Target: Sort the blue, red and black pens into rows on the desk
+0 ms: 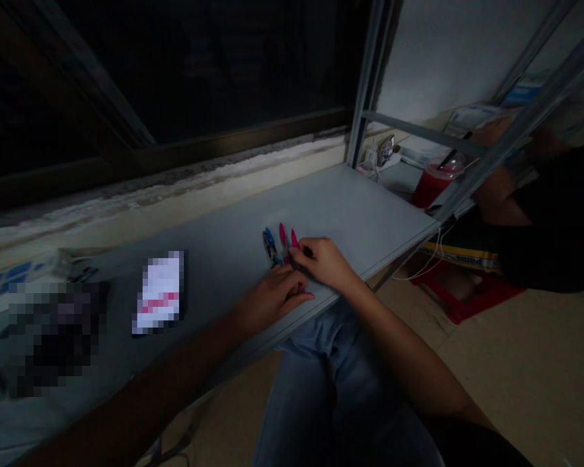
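Observation:
Three pens lie close together on the grey desktop [350,207]: a blue-patterned pen [271,248] and two pink pens [283,237] [294,239]. My right hand [324,263] rests over their lower ends, its fingers hiding part of them. A dark tip shows beside those fingers, but I cannot tell what it belongs to. My left hand [277,298] lies just below, with its fingertips reaching towards my right hand. It shows nothing held.
A pixelated white-and-pink flat object [159,292] and a pixelated dark object [53,337] lie on the desk to the left. A window ledge runs behind. Metal shelf uprights, a red cup with a straw [435,178] and another person's arm [496,194] stand at right.

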`<state>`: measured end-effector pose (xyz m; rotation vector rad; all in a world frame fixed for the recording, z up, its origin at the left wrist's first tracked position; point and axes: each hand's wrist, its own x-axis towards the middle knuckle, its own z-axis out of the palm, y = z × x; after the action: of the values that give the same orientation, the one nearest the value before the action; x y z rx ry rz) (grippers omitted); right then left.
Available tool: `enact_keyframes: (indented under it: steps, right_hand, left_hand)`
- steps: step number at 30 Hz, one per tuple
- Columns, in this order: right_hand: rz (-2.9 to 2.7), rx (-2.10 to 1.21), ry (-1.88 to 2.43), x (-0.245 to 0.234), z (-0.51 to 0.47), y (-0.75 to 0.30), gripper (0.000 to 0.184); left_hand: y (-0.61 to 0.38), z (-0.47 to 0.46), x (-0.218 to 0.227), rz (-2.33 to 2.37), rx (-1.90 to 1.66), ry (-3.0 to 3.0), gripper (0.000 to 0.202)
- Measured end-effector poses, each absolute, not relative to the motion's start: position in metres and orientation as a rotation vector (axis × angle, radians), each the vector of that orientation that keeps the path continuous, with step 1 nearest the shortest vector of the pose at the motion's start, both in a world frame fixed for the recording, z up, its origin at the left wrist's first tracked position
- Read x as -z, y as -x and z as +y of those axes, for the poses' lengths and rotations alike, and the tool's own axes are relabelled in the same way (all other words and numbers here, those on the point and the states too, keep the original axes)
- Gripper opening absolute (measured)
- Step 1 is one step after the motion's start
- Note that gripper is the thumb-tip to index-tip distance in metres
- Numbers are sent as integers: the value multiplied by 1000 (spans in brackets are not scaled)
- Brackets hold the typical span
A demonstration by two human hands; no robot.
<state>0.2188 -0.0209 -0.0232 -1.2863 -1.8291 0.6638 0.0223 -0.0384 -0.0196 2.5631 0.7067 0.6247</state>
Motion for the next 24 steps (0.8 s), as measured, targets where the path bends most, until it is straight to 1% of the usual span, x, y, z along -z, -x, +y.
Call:
enact_keyframes:
  steps: [1, 4, 7, 9, 11, 13, 17, 18, 24]
  right_hand:
    - [-1798, -646, 1321, 23, -18, -221, 38]
    - [-1819, -520, 1464, 19, -3, -231, 36]
    - [-1972, -305, 1619, 11, 13, -241, 42]
    - [-1972, -201, 1702, 4, 20, -244, 38]
    - [-1955, -158, 1730, -2, 25, -243, 30]
    - [-1996, -157, 1730, -8, 29, -237, 27]
    - [-2330, -188, 1724, -20, 42, -212, 39]
    - [-2433, -207, 1705, -23, 47, -203, 39]
    - [-2734, -470, 1781, -46, 85, -167, 39]
  left_hand:
    - [-22, -39, 19, 693, -640, -2579, 22]
    - [-22, -38, 15, 760, -741, -2612, 32]
    - [-23, -33, 13, 960, -880, -2644, 29]
    - [-21, -25, 13, 1068, -915, -2698, 26]
    - [-17, -17, 15, 1118, -873, -2768, 29]
    - [-12, -9, 17, 1120, -793, -2815, 34]
    - [-6, -4, 20, 1111, -673, -2796, 37]
    - [-5, -5, 20, 1109, -656, -2783, 37]
    - [-2, -7, 16, 1053, -672, -2730, 36]
